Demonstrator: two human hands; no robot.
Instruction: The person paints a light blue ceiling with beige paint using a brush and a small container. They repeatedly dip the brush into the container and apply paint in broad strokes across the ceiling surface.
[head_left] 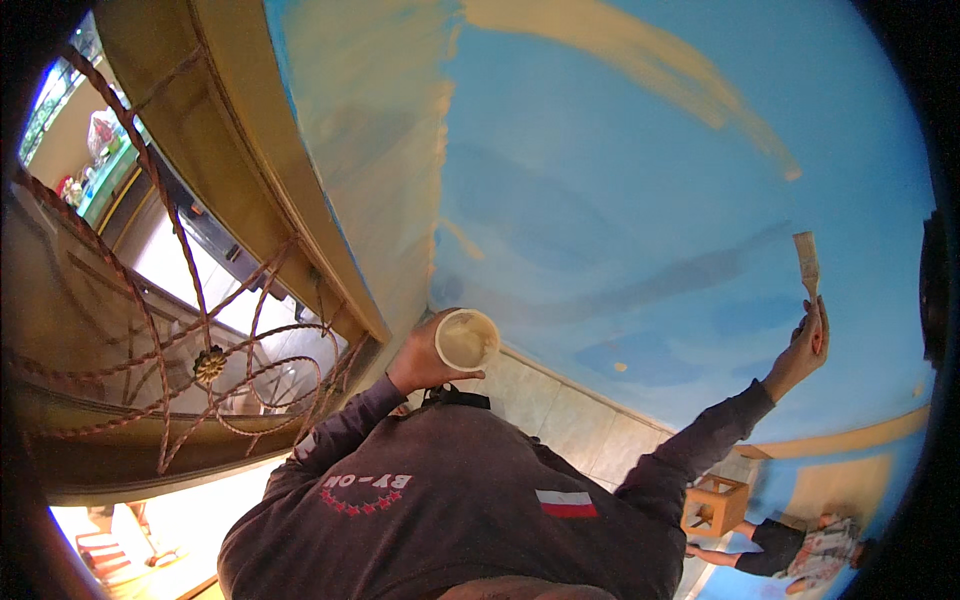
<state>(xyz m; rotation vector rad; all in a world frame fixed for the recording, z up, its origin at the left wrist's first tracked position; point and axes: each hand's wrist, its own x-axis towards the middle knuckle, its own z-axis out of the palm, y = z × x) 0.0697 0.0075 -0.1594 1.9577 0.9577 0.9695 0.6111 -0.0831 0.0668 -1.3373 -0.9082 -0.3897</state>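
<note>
A white cup of pale cream paint is in my left hand, just above my dark sweatshirt. Out to the right, my right hand grips a flat paintbrush by the handle, bristles pointing up in front of the blue wall. Pale yellow-cream strokes mark that wall and the adjoining left section, with the brush tip a little below the end of the upper stroke.
A window with twisted rusty grillework and an olive-gold frame curves along the left. Floor tiles show below the wall. At lower right, another person is beside a wooden stool.
</note>
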